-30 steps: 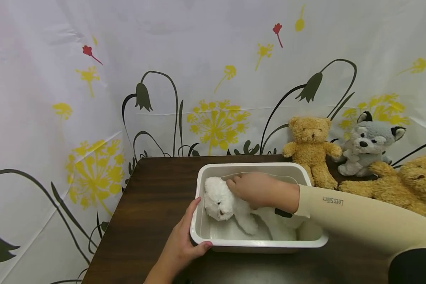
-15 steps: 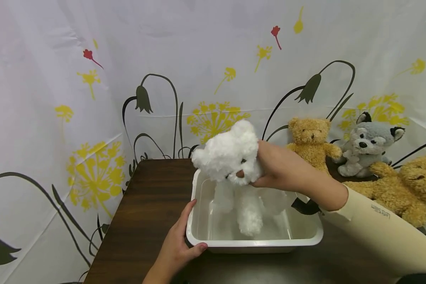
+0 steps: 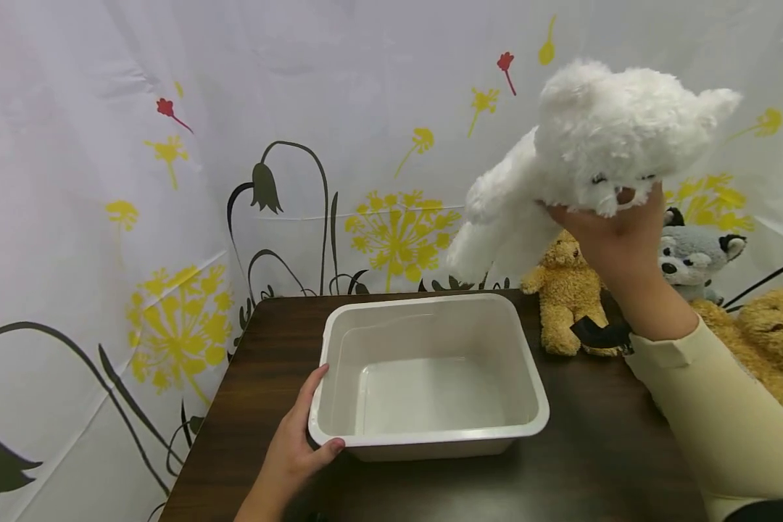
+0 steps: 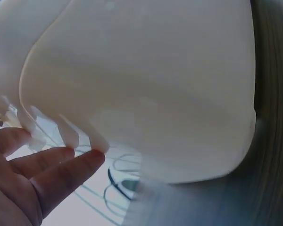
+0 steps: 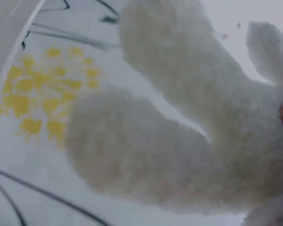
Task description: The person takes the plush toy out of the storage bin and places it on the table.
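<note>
My right hand [image 3: 629, 243] grips a white plush teddy bear [image 3: 616, 134] under its head and holds it high above the table, right of the tub. The bear's head faces me and its body slants down to the left. In the right wrist view its furry limbs [image 5: 174, 61] fill much of the picture; most of the hand lies outside. A white plastic tub [image 3: 431, 436] stands on the table with a bare floor inside. My left hand [image 3: 289, 444] holds its near left corner, thumb at the front rim. The left wrist view has the fingers [image 4: 68, 181] against the tub's outer wall.
A tan teddy bear [image 3: 570, 319] sits upright at the table's back right, partly covered by the white bear and right hand. Beside it is a grey husky plush [image 3: 688, 257]. Another tan bear [image 3: 773, 326] lies at the right. A flower-printed curtain [image 3: 339, 72] hangs behind the dark wooden table [image 3: 600, 449].
My right hand has lifted the white teddy bear out of the tub, up and to the right. The tub has shifted left, with my left hand still at its corner.
</note>
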### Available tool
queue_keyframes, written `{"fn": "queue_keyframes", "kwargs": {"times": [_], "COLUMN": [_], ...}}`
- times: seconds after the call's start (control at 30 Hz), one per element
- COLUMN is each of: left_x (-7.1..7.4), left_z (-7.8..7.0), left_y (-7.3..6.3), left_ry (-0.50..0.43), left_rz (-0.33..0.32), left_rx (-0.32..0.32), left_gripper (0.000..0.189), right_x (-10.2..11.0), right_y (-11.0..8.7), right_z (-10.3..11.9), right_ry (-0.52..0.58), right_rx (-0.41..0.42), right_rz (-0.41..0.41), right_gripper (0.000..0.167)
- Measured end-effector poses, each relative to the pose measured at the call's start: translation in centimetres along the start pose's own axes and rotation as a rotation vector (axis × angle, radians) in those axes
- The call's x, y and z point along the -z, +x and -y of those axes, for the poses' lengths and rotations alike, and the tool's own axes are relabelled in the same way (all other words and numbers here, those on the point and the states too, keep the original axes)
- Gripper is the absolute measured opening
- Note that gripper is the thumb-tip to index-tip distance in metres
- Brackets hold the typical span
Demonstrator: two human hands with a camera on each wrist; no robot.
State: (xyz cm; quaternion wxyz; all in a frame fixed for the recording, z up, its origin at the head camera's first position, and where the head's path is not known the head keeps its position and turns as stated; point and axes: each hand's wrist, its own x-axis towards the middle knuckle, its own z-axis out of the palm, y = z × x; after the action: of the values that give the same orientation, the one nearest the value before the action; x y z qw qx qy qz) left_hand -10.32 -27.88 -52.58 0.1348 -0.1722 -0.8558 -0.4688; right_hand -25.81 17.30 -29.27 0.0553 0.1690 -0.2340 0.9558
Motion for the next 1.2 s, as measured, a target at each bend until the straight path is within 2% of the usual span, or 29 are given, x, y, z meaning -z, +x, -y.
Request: {"fn": "queue_keyframes", "kwargs": {"times": [0.03,0.07,0.1,0.13,0.17,0.2,0.27,0.4,0.5,0.57,0.63,0.77,0.97,1.1,1.2], "left_x": [0.4,0.8,1.2,1.6,2.0,2.4,3.2,4.6,5.5,6.1,6.8,8.1,9.5,10.1,10.5], "left_z": [0.3,0.5,0.7,0.9,1.1,1.3,1.8,3.1,4.1,4.6,5.1,5.9,6.9,7.8,8.4], "left_y": [0.0,-0.1,-0.1,-0.1,-0.1,-0.3,-0.4,-0.7,-0.6,-0.4,0.0,0.7,2.0,3.1,3.9], "left_ry": [0.002,0.004,0.004,-0.005,-0.009,-0.008,-0.008,0.01,0.031,0.049,0.062,0.081,0.072,0.027,-0.009], "left_rz": [-0.002,-0.003,-0.005,-0.002,-0.003,-0.007,-0.017,-0.044,-0.058,-0.071,-0.083,-0.095,-0.073,-0.072,-0.088], "left_rx": [0.004,0.007,0.012,0.022,0.031,0.042,0.052,0.057,0.056,0.064,0.067,0.09,0.179,0.2,0.182], "left_gripper": [0.099,0.099,0.099,0.098,0.098,0.098,0.097,0.095,0.093,0.091,0.09,0.088,0.083,0.08,0.08], "right_x": [0.5,1.1,1.7,2.4,3.3,4.1,5.8,8.8,10.4,11.4,12.2,13.7,16.5,17.7,18.3], "right_y": [0.5,1.0,1.3,1.8,2.2,2.4,2.9,3.7,4.4,4.7,5.0,5.2,5.0,4.8,4.9], "right_z": [0.0,-0.2,-0.4,-0.8,-1.3,-1.6,-2.3,-3.5,-4.1,-4.7,-5.4,-7.1,-9.5,-10.4,-11.0], "right_ry": [-0.157,-0.408,-0.444,-0.665,-0.844,-0.988,-1.188,-1.381,-1.465,-1.511,-1.512,-1.512,-1.521,-1.559,-1.589], "right_rx": [0.067,0.176,0.196,0.277,0.351,0.374,0.379,0.254,0.206,0.192,0.164,0.079,-0.038,-0.121,-0.151], "right_rz": [-0.003,0.003,0.001,-0.004,-0.012,-0.041,-0.089,-0.185,-0.157,-0.104,-0.045,0.031,0.096,0.096,0.084], "right_gripper": [0.052,0.063,0.067,0.077,0.078,0.072,0.065,0.063,0.079,0.093,0.1,0.101,0.099,0.101,0.097]}}
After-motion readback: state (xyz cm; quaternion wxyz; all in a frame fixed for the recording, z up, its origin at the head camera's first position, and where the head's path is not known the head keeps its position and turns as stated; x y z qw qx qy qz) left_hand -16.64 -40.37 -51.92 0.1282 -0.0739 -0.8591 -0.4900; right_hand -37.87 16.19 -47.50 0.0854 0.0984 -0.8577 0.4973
